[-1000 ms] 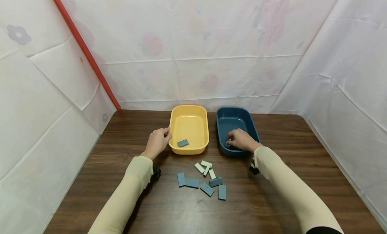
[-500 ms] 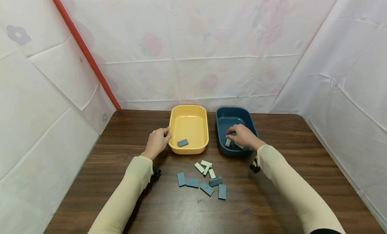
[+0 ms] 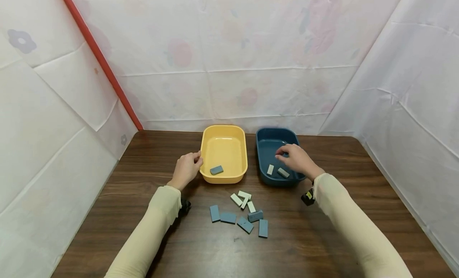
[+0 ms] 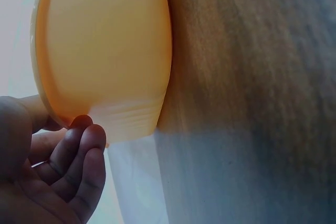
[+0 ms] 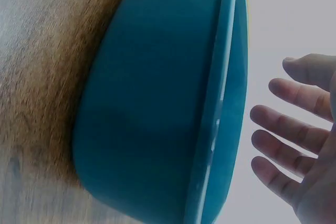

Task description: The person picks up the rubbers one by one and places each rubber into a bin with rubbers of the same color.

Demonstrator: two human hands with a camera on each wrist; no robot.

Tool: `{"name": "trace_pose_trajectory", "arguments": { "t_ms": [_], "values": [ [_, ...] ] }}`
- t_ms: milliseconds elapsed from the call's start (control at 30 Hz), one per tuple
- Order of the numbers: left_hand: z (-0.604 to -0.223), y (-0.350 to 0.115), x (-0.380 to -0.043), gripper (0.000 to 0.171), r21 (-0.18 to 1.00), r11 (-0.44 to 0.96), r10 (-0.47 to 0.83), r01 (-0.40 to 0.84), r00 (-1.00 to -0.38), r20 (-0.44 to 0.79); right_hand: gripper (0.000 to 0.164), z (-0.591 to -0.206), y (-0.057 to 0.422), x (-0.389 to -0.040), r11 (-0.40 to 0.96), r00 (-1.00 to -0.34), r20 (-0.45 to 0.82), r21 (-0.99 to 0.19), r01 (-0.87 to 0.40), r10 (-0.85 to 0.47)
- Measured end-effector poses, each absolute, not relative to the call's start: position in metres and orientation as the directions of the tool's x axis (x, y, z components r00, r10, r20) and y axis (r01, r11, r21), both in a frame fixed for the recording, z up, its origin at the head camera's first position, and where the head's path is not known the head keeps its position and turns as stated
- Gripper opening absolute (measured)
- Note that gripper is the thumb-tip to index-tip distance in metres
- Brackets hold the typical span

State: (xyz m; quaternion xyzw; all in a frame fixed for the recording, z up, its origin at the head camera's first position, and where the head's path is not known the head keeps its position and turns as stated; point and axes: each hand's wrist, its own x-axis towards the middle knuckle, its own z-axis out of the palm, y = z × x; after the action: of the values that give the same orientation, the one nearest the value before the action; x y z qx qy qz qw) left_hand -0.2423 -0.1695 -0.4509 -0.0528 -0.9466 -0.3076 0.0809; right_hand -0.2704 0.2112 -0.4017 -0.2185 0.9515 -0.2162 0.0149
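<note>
My left hand [image 3: 187, 169] pinches the left rim of a yellow bin [image 3: 241, 150]; the left wrist view shows its fingers [image 4: 93, 140] curled against the bin's outer side. One blue-grey block [image 3: 216, 170] lies inside that bin. Over the dark blue bin [image 3: 261, 150] hovers my right hand [image 3: 298, 160], holding nothing, its fingers [image 5: 273, 119] spread apart in the right wrist view. Below it in the blue bin lie two pale blocks, one upright in the picture [image 3: 270, 169] and one slanted [image 3: 283, 172].
In front of the bins, several pale blocks [image 3: 236, 200] lie in a loose group on the brown wooden table [image 3: 161, 246]. Nearer me are several blue-grey blocks [image 3: 228, 217], one standing on its edge [image 3: 255, 216]. White sheeting [image 3: 229, 70] walls the back and sides.
My right hand has let go of a pale block in the blue bin, then risen and moved right with its fingers parting. The left hand has stayed on the yellow bin's rim.
</note>
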Motion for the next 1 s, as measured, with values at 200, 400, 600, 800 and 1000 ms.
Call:
{"name": "trace_pose_trajectory", "arguments": {
  "t_ms": [200, 400, 600, 800, 1000],
  "values": [
    [-0.451, -0.168, -0.242, 0.039, 0.579, 0.801, 0.051, 0.154, -0.980, 0.192, 0.022, -0.401, 0.223, -0.268, 0.815, -0.911, 0.095, -0.417, -0.403, -0.402],
    [-0.451, -0.168, -0.242, 0.039, 0.578, 0.802, 0.045, 0.150, -0.980, 0.192, 0.021, -0.400, 0.234, -0.267, 0.826, -0.929, 0.102, -0.430, -0.364, -0.357],
    [-0.451, -0.168, -0.244, 0.039, 0.571, 0.807, 0.043, 0.149, -0.980, 0.194, 0.025, -0.400, 0.243, -0.263, 0.836, -0.951, 0.099, -0.455, -0.306, -0.294],
    [-0.452, -0.168, -0.244, 0.039, 0.569, 0.808, 0.045, 0.155, -0.978, 0.202, 0.026, -0.402, 0.255, -0.259, 0.856, -0.968, 0.095, -0.454, -0.248, -0.230],
    [-0.452, -0.168, -0.243, 0.039, 0.574, 0.805, 0.044, 0.154, -0.979, 0.201, 0.028, -0.408, 0.266, -0.255, 0.870, -0.977, 0.093, -0.446, -0.211, -0.189]
  ]
}}
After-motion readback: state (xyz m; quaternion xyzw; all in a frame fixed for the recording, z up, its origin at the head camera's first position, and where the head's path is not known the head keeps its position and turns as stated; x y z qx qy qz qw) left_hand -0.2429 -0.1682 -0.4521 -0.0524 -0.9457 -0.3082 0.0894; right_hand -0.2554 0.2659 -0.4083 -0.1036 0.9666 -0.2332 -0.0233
